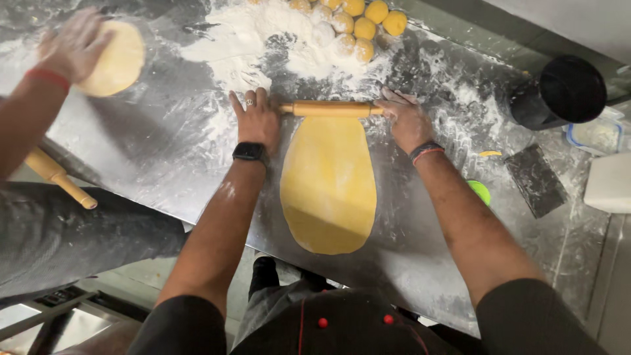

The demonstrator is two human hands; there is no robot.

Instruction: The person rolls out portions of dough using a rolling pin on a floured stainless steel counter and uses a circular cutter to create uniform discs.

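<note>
Here, rolling pin [332,109]: it lies across the far end of the dough, its long way going from left to right.
Dough sheet [328,184]: a long yellow oval on the worktop [164,151]; its long way runs from the pin back toward the person's body.
Left hand [256,120]: flat and open, fingers spread, palm pressing on the left end of the pin.
Right hand [407,121]: flat and open too, palm pressing on the right end of the pin.
Which hand is nearer: both sit the same way, one at each end, with the dough between the two arms.
Dough balls [358,23]: small yellow balls in a heap of flour [263,33], just past the pin.
Other person's hand [72,46]: pressing a round dough piece [118,59], well apart on the left.
</note>
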